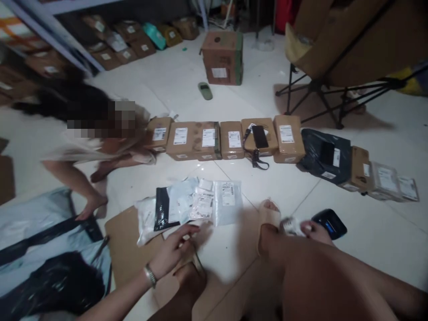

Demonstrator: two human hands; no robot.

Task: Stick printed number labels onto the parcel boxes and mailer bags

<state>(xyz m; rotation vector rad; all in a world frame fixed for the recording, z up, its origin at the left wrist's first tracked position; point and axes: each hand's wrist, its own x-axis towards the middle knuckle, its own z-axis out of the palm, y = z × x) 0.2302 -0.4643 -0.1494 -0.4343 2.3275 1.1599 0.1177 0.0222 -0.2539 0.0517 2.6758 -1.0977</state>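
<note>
Co-worker [96, 133]: a person crouched at 9 o'clock, bare feet on the white tiled floor [334, 196].
Left hand [172, 252]: at 6 o'clock, metal bracelet at the wrist, fingers loosely spread and flat on the near edge of the flat brown cardboard sheet [125, 247], gripping nothing.
Plastic mailers [194, 203]: a clutch of clear and white plastic mailer bags with labels, just past the left fingertips, toward 12 o'clock.
Box row [230, 139]: small brown labelled cardboard boxes side by side beyond the mailers.
Right hand [314, 232]: at 4 o'clock, behind the knee, curled on a black handheld scanner [329, 223]; the grip is partly hidden.
</note>
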